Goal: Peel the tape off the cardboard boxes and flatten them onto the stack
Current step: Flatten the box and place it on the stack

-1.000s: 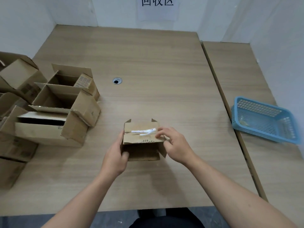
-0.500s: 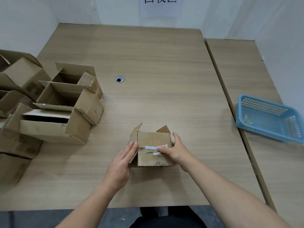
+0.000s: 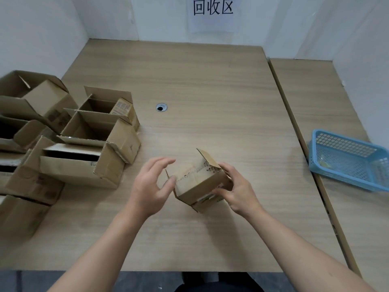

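Cardboard box (image 3: 195, 182), tilted, is clamped in the curled fingers of the right hand (image 3: 237, 188), with the left hand (image 3: 151, 184) spread apart just beside it; gripped one-sided, it may twist loose, tearing the tape (image 3: 205, 199) by the right fingertips.

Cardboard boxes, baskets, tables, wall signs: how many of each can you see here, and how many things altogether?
Cardboard boxes: 8 as far as I can tell, 7 in the pile at left, partly cut off, and 1 small box being held
Blue basket: 1
Tables: 2, main table and side table
Wall sign: 1
Total: 12
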